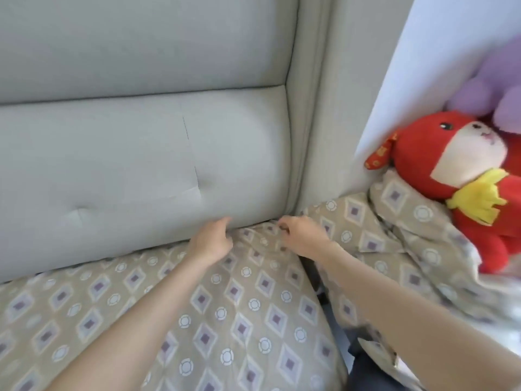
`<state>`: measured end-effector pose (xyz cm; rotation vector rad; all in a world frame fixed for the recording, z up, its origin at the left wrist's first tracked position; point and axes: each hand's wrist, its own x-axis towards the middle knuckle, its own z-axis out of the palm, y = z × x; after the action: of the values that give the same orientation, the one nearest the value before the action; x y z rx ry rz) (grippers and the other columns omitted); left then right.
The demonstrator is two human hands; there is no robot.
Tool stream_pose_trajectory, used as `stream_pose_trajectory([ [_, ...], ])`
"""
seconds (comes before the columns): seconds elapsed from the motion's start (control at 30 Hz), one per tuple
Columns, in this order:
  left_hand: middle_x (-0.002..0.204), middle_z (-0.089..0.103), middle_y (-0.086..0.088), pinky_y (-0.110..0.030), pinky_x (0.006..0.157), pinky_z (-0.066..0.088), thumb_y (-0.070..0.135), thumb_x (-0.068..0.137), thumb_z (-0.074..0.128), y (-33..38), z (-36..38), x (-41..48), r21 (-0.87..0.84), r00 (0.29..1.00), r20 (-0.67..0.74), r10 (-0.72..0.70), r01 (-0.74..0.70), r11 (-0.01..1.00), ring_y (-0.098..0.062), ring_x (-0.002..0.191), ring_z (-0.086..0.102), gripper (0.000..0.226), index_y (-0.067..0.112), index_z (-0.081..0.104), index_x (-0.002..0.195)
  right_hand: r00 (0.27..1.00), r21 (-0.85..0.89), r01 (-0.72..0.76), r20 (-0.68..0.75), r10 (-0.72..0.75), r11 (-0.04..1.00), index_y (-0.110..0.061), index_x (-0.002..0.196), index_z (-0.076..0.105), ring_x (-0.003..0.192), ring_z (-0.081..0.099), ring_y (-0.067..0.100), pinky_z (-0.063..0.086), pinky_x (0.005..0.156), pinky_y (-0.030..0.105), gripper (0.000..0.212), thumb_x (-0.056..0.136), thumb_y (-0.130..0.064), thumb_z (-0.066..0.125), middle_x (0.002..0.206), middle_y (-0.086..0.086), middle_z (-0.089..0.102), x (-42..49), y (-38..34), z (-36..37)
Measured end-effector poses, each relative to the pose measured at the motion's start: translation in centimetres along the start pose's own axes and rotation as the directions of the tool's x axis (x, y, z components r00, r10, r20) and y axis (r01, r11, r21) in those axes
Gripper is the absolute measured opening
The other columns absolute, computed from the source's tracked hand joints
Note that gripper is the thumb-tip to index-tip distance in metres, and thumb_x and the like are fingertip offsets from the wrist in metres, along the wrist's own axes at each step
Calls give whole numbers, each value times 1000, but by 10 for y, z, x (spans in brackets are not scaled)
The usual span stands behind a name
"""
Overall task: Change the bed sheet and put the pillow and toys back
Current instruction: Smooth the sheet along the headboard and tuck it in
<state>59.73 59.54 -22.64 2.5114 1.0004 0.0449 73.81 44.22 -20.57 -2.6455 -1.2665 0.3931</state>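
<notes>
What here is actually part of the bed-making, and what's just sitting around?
Part of the job: patterned sheet, gripped by left hand and right hand; red plush toy; purple plush toy.
Just there: grey padded headboard; white wall.

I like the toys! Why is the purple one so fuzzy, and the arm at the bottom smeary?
Head view: the purple toy sits at the frame edge, soft and stretched by the wide lens; the right forearm is blurred, perhaps moving; the red toy looks sharper.

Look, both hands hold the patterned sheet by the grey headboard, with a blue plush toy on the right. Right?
The head view shows the plush toy is red, not blue. The left hand and right hand do hold the patterned sheet by the grey headboard.
</notes>
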Motion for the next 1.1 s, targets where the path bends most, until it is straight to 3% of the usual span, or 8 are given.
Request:
stream_pose_trajectory([
  [0.23,127,60,-1,-32,97,45,7,87,49,105,-53,-19,-313,981,-137,138,-175,934,-22,113,57,48,21,51,133,913,81,40,-409,-3,996,-28,120,60,106,60,29,47,82,36,33,92,-21,44,121,0,65,-61,13,-106],
  [0.47,121,61,-3,-18,73,46,5,89,48,213,-90,-50,-563,944,-197,265,-330,758,-13,91,58,43,18,52,130,702,28,51,-712,-16,998,-27,116,61,110,56,18,45,74,33,33,89,-17,47,114,-8,66,-126,51,-195],
  [0.53,119,59,-4,-28,78,49,7,90,49,242,-90,-56,-674,960,-129,250,-270,688,-19,96,59,44,16,48,133,643,-11,2,-766,-10,1000,-27,116,60,110,52,18,42,67,33,32,88,-18,48,116,-8,62,-140,68,-210],
  [0.7,132,50,-3,-29,65,52,18,89,58,312,-77,-66,-849,982,75,176,-30,528,-19,102,54,72,28,17,148,612,-40,-135,-789,51,990,-17,122,57,119,42,26,40,71,31,42,81,-12,53,133,-1,49,-167,118,-246],
  [0.8,149,32,-3,-41,85,53,20,85,64,347,-64,-65,-868,986,105,128,28,495,-28,125,45,87,29,6,150,617,-39,-273,-774,144,961,-17,131,48,121,35,33,44,76,39,52,80,-14,57,139,7,37,-175,146,-261],
  [0.87,150,28,-7,-40,82,51,23,82,69,364,-57,-65,-857,988,131,87,68,511,-32,127,41,95,29,3,151,633,-9,-306,-748,197,952,-25,136,41,120,34,36,40,70,37,59,80,-15,58,139,9,33,-177,161,-265],
  [1.0,150,24,-17,-47,105,39,26,76,76,388,-46,-57,-801,997,83,2,66,595,-36,133,33,107,23,0,151,681,-18,-382,-681,268,924,-36,141,28,112,43,40,41,72,40,67,82,-21,56,137,12,29,-169,185,-269],
  [1.1,153,15,-19,-46,108,29,30,74,79,397,-40,-51,-725,997,73,-23,69,685,-36,139,22,113,22,-2,151,655,6,-381,-704,274,925,-36,141,27,102,50,40,39,67,37,66,84,-19,56,130,14,32,-154,192,-270],
])
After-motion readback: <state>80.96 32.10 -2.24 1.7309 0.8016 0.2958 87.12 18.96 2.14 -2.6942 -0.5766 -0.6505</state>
